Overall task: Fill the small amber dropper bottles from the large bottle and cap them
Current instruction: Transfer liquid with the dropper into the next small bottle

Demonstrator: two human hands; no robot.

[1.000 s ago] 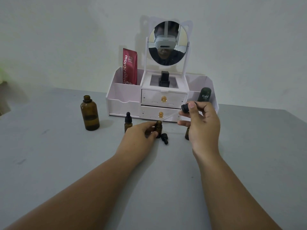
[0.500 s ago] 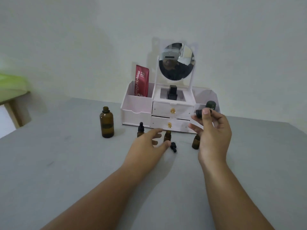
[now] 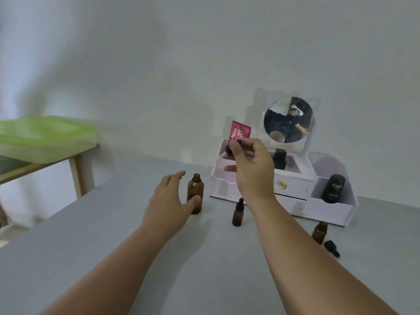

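Note:
The large amber bottle (image 3: 195, 193) stands uncapped on the grey table (image 3: 68, 242). My left hand (image 3: 169, 198) is open around its left side, thumb touching its lower front. My right hand (image 3: 252, 169) is raised above and right of it, pinching a black dropper cap (image 3: 228, 149) whose clear pipette points down-left. A capped small amber bottle (image 3: 238, 213) stands under my right wrist. An open small amber bottle (image 3: 319, 231) stands further right, with a loose black dropper cap (image 3: 331, 247) lying beside it.
A white vanity organiser (image 3: 327, 208) with a round mirror (image 3: 288, 119), a red sachet (image 3: 239, 133) and a dark tube (image 3: 333, 188) stands behind the bottles against the wall. A wooden table with a green cover (image 3: 45, 135) is at left.
The view has swung left. My left hand let go of the small open bottle and moved left to the large bottle. My right hand carried the dropper up and left.

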